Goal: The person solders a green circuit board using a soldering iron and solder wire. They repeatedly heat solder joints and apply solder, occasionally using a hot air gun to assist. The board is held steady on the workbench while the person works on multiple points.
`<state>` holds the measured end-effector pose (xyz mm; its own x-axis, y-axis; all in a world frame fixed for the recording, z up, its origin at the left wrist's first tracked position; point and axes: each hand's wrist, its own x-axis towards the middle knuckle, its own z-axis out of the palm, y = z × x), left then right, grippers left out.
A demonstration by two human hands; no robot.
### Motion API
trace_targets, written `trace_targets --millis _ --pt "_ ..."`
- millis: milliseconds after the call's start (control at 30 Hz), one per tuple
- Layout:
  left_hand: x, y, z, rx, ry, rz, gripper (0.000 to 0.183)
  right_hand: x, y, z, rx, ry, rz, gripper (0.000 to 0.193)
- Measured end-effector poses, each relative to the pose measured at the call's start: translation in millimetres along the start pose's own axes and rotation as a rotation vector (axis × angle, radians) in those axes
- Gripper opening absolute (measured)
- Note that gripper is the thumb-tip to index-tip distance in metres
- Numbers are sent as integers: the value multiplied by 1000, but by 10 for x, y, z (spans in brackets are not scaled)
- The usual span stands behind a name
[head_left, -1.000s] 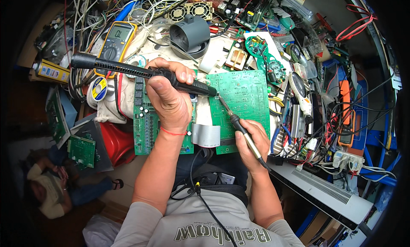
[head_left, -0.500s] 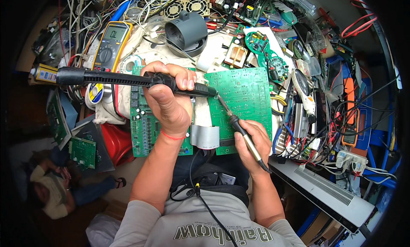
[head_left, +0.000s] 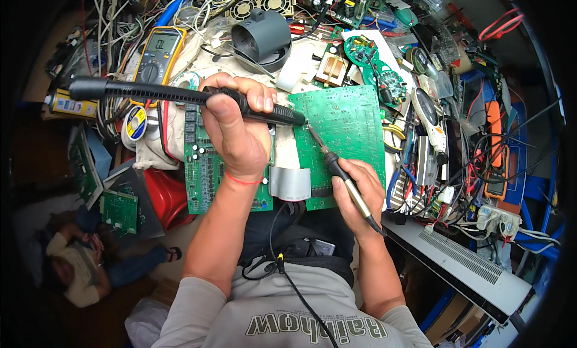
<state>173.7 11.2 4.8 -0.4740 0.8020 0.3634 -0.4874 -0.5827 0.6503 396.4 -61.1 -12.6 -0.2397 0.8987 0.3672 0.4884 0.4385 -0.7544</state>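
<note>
My left hand [head_left: 237,116] is closed around a long black solder sucker [head_left: 273,115], its ribbed rear part reaching far out to the left. The sucker's nozzle end is at the left part of a green circuit board [head_left: 351,128], which lies solder side up. In my right hand [head_left: 362,195] is a soldering iron [head_left: 334,166] with a black grip and metal rear section, held like a pen. Its tip meets the board right beside the nozzle. A grey ribbon cable [head_left: 290,184] lies between this board and a second green board [head_left: 204,180] with components, partly behind my left arm.
A yellow multimeter [head_left: 157,59] and a solder spool [head_left: 135,122] are at the left. Behind the boards stands a dark grey cylindrical holder [head_left: 261,38]. Pliers [head_left: 393,131], a clamp meter [head_left: 425,113] and tangled cables crowd the right. A seated person [head_left: 81,264] is at lower left.
The sucker's rear end has swung slightly away from me and to the left. The iron's tip has shifted slightly up along the board, staying close to the nozzle. Both hands keep their grips.
</note>
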Motion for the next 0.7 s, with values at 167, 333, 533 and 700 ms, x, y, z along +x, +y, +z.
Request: trace_targets --millis 167,333,533,700 --pt "76 648 -67 -28 77 -2 58 -173 -68 -161 197 149 102 37" --pt "-283 1655 -187 221 8 25 70 -315 -325 -493 509 349 157 53" --pt "-1025 1750 -223 1173 -566 -103 37 -220 -795 -616 888 302 369 53" --pt "-1350 1496 -196 1379 -844 -27 12 -157 -1138 -600 1038 14 568 52"
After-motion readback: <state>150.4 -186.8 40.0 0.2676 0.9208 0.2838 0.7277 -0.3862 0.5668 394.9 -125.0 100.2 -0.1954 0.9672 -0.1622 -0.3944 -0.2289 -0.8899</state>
